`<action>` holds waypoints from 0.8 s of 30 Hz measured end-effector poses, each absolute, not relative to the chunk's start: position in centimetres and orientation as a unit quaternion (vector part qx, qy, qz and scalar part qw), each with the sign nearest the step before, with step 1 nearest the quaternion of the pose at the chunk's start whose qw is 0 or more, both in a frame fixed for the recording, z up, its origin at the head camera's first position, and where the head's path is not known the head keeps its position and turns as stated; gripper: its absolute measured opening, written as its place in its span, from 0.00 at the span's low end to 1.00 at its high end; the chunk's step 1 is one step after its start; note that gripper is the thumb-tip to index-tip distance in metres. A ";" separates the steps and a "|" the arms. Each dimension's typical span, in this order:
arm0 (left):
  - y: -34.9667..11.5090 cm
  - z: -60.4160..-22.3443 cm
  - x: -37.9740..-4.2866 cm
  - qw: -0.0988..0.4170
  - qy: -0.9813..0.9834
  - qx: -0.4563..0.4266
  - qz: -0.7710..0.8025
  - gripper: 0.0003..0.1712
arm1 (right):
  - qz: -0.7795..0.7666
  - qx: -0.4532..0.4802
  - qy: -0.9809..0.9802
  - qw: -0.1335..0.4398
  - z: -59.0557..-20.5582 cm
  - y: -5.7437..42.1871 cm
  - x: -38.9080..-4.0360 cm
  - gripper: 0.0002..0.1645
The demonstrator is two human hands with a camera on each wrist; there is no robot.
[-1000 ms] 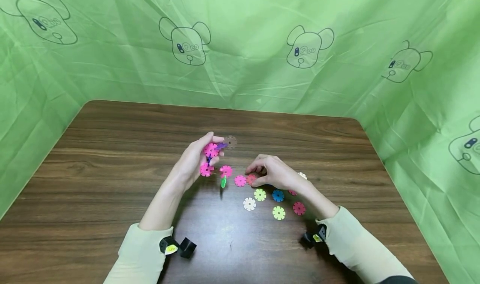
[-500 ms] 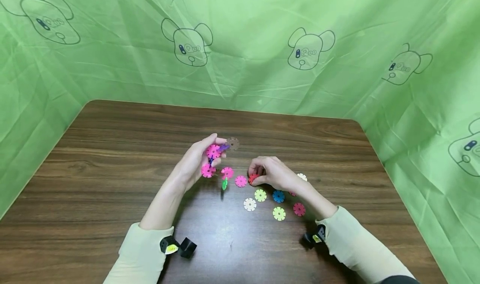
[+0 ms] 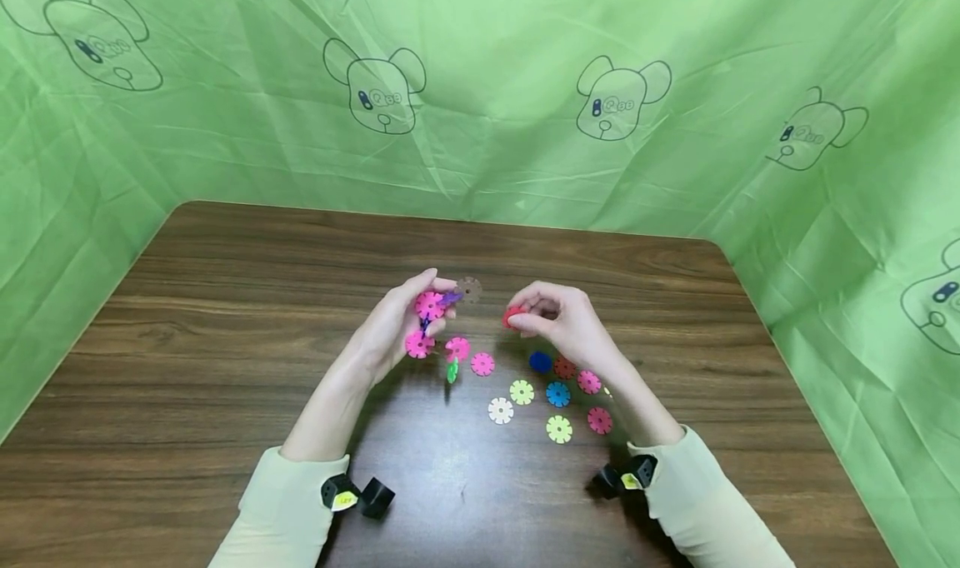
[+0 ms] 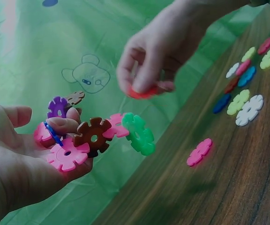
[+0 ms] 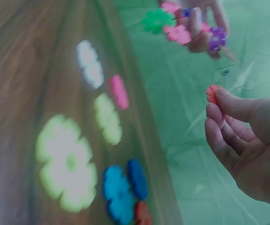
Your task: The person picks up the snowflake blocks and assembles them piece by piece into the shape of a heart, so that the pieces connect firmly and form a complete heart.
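My left hand [image 3: 382,331], palm up in the left wrist view, holds a linked chain of notched snowflake discs [image 4: 68,154]. Pink, blue, purple and brown discs lie along its fingers. At one end the chain juts out past the hand to a green disc [image 4: 138,133]; a brown disc [image 3: 468,290] is at the other end. To the right, my right hand [image 3: 573,322] pinches a single red snowflake disc [image 5: 212,93] between thumb and fingers, raised off the table. A gap separates the red disc from the chain.
Loose discs lie on the wooden table [image 3: 225,368] below and between the hands: pink [image 3: 482,364], white [image 3: 500,411], yellow-green [image 3: 522,391], light blue [image 3: 558,394], dark blue [image 3: 540,361] and several others. A green cloth [image 3: 495,160] hangs beyond the table edge.
My right hand has picked the red disc up from the table and lifted it up and away, uncovering the dark blue and brownish-red discs. The left hand has barely moved with its chain.
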State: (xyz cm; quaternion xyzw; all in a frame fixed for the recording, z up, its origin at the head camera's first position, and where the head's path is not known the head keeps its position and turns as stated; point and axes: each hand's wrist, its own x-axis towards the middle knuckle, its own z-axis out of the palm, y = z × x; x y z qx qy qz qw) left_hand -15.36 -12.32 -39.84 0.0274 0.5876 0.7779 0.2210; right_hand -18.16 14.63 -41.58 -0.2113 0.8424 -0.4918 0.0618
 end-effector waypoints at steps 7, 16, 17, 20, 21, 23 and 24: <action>-12.1 -40.0 -15.4 0.219 0.618 0.028 0.754 0.25 | -0.586 -0.174 0.791 0.024 -40.1 13.9 -17.7 0.08; -11.6 -40.2 -15.4 0.207 0.638 0.052 0.740 0.18 | -0.620 -0.174 0.765 0.001 -39.8 13.3 -17.1 0.11; -11.6 -40.2 -15.4 0.208 0.639 0.052 0.739 0.19 | -0.619 -0.177 0.765 -0.002 -39.9 13.2 -17.2 0.11; -11.5 -40.2 -15.4 0.215 0.645 0.050 0.731 0.19 | -0.609 -0.192 0.770 -0.016 -40.1 13.1 -17.1 0.10; -11.5 -40.2 -15.4 0.218 0.650 0.050 0.726 0.19 | -0.603 -0.198 0.772 -0.021 -40.1 13.1 -17.1 0.09; -11.4 -40.2 -15.4 0.221 0.658 0.049 0.718 0.18 | -0.587 -0.210 0.781 -0.034 -40.2 13.0 -17.0 0.08; -11.4 -40.2 -15.4 0.221 0.663 0.049 0.713 0.18 | -0.581 -0.215 0.784 -0.041 -40.2 12.9 -17.0 0.07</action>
